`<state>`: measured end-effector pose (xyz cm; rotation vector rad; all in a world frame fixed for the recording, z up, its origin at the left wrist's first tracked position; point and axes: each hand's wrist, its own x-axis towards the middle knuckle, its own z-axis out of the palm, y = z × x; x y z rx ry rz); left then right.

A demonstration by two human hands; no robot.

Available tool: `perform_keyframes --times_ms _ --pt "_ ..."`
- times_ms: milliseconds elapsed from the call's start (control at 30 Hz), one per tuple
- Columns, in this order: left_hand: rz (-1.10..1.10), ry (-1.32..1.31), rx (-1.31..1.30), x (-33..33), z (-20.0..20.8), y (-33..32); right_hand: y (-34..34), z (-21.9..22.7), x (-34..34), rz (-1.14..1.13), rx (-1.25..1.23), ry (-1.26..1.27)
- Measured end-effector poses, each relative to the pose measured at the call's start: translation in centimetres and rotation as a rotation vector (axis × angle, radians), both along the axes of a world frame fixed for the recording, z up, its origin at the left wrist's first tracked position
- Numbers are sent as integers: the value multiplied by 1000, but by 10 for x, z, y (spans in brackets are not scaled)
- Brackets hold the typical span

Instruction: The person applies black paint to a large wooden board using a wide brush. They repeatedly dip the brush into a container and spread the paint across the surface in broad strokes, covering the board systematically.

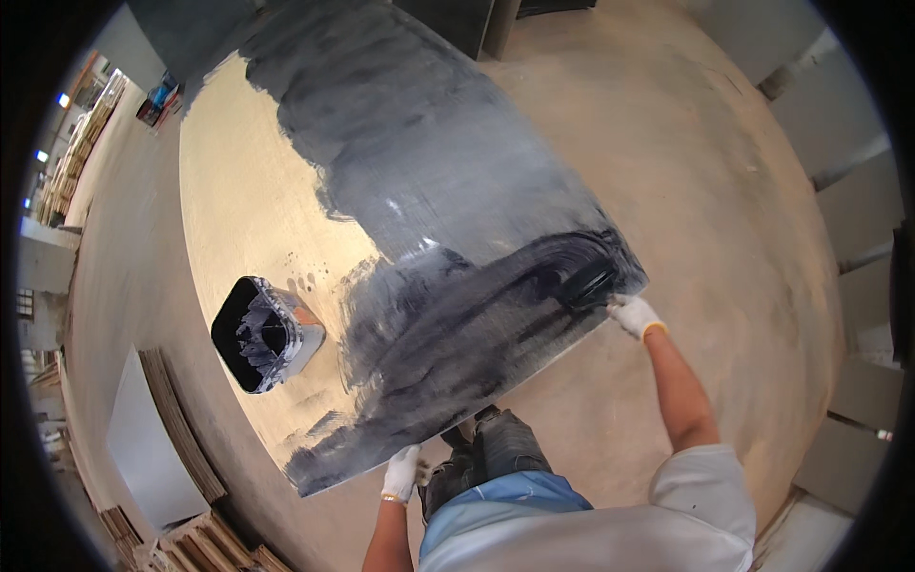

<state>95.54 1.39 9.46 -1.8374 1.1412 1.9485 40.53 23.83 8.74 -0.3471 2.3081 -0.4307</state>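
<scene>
A large pale-yellow board (248, 181) lies before me, much of it covered with dark grey and black paint (429, 143). Near its right corner my right hand (636, 316), in a white glove, is closed on a wide brush (588, 284). The brush head is coated black and lies on wet, curved streaks. My left hand (404, 472), also gloved, is at the board's near edge with its fingers curled against it; the fingertips are partly hidden. A square paint bucket (313, 341), smeared inside with dark paint, stands on the bare yellow part at the left.
Grey panels (863, 205) line the right side of the floor (743, 210). At lower left are a light sheet (152, 443), a stack of boards (181, 424) and wood pieces (205, 543). Small items (159, 103) lie at far left. Dark panels (453, 21) stand beyond the board.
</scene>
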Motion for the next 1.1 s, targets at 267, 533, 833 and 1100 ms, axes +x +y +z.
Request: perform_keyframes --times_ms 267,533,833,1100 --pt "218 -153 87 82 -33 24 -208 12 68 744 -6 59" --pt "561 -124 -100 128 -27 35 -143 9 102 607 62 82" --pt "-737 -530 -76 316 -41 296 -163 26 39 639 195 158" --pt "492 -349 -214 221 -17 121 -422 -16 111 1049 123 196"
